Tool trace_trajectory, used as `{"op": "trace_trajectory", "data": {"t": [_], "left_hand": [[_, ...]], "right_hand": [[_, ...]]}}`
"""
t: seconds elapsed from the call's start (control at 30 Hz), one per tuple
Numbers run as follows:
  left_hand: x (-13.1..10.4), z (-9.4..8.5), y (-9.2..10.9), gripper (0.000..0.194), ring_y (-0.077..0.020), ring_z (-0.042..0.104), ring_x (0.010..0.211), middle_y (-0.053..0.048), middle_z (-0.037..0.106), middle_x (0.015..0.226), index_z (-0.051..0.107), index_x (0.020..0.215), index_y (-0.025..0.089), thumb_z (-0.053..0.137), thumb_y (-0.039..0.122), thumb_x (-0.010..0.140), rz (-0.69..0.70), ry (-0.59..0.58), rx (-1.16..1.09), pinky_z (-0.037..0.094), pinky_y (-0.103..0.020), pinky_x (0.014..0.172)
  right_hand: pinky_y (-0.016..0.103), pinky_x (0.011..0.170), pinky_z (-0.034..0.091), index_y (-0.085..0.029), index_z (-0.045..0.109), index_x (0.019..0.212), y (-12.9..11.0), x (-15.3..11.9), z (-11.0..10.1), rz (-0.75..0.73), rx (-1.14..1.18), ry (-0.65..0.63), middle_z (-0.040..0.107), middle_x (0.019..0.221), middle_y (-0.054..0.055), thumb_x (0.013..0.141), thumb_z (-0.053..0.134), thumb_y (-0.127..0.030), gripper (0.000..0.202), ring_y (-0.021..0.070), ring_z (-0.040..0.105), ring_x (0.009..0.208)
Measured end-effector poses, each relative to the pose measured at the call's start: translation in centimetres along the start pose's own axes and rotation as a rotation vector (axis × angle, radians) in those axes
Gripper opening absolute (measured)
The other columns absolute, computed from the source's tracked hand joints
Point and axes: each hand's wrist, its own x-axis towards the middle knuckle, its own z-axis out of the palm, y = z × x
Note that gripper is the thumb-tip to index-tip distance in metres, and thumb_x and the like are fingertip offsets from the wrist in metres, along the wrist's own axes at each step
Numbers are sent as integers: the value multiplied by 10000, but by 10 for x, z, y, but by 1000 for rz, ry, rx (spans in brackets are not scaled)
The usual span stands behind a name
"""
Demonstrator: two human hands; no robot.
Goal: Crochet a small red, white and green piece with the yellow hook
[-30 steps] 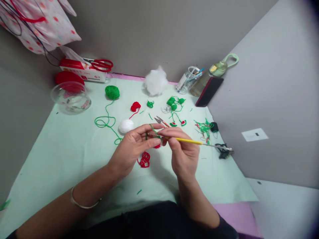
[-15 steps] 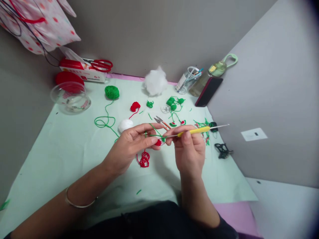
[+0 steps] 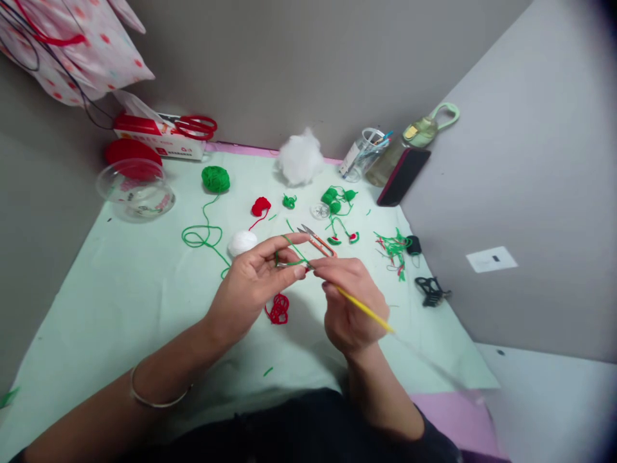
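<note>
Pale green cloth (image 3: 144,276) below; left hand (image 3: 248,276) pinching mostly hidden red piece (image 3: 308,269), right hand (image 3: 354,325) pinching yellow-handled hook (image 3: 364,308).

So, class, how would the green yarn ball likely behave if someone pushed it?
The green yarn ball would probably roll, being roundish, and likely squash slightly, since it looks wound from soft yarn. Its trailing strand might drag behind.

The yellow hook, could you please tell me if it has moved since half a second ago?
Yes, the yellow hook has swung: its outer end dropped from above the black clip to below it.
</note>
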Motion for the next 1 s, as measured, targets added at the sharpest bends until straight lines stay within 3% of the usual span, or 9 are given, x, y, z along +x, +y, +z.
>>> {"op": "trace_trajectory", "data": {"t": [0.13, 0.23, 0.33, 0.4, 0.5, 0.6, 0.73, 0.9, 1.0], "left_hand": [[0, 5, 1, 375, -118, 649, 831, 1, 696, 847, 795, 1223, 250, 835, 230, 851, -168, -55, -218, 535, -221, 817], [3, 3, 4, 306, -123, 667, 851, -32, 737, 897, 816, 1168, 205, 804, 187, 863, -268, -49, -309, 556, -236, 851], [3, 1, 6, 275, -113, 664, 832, -15, 723, 865, 826, 1135, 210, 803, 177, 863, -224, -27, -277, 558, -235, 864], [1, 3, 6, 283, -117, 674, 837, 0, 703, 838, 823, 1146, 230, 805, 191, 867, -194, -45, -236, 555, -238, 863], [-1, 7, 4, 318, -112, 682, 849, 9, 709, 882, 810, 1172, 263, 814, 190, 862, -157, -39, -207, 543, -232, 849], [-1, 10, 1, 340, -106, 670, 832, 10, 721, 891, 805, 1169, 259, 847, 205, 836, -145, -9, -230, 536, -225, 837], [3, 7, -1, 268, -131, 672, 888, -35, 740, 934, 825, 1109, 199, 834, 214, 841, -241, -39, -339, 551, -223, 832], [7, 0, 1, 225, -91, 613, 770, -17, 706, 905, 837, 1055, 183, 812, 147, 834, -249, 20, -357, 553, -207, 788], [5, -1, 1, 279, -115, 645, 813, -10, 730, 907, 820, 1114, 230, 827, 179, 840, -220, -8, -276, 545, -234, 802]], "right_hand": [[366, 810, 640, -292, 740, 1243, -2, -5, 4, -47, -213, 50, 752, 1132, 62, 915, 723, -80, 391, 217, 743, 983], [377, 732, 626, -279, 749, 1188, -1, 2, 2, 93, 24, 122, 758, 1018, 50, 998, 610, -134, 277, 201, 726, 875], [337, 598, 570, -253, 757, 1069, 3, 11, 1, 329, 379, 210, 723, 859, 24, 1048, 537, -215, 224, 155, 656, 674], [325, 597, 561, -252, 765, 1032, 4, 14, 2, 394, 494, 183, 734, 875, 26, 1041, 571, -256, 194, 156, 668, 698], [365, 722, 604, -258, 779, 1053, 2, 12, 6, 377, 434, 117, 775, 940, 39, 1025, 602, -232, 182, 191, 725, 844], [376, 741, 626, -296, 774, 1145, -2, 4, 10, 271, 225, 100, 776, 984, 44, 1002, 624, -173, 241, 200, 738, 875], [373, 779, 634, -339, 773, 1210, -4, -2, 10, 127, 7, 94, 772, 1100, 53, 939, 703, -120, 355, 212, 740, 961], [364, 673, 604, -261, 775, 1054, 4, 8, 2, 430, 342, 198, 744, 877, 31, 1035, 577, -250, 198, 154, 677, 658], [346, 653, 591, -245, 773, 994, 6, 11, 3, 526, 493, 130, 755, 888, 37, 1021, 615, -347, 189, 152, 673, 666]]}}
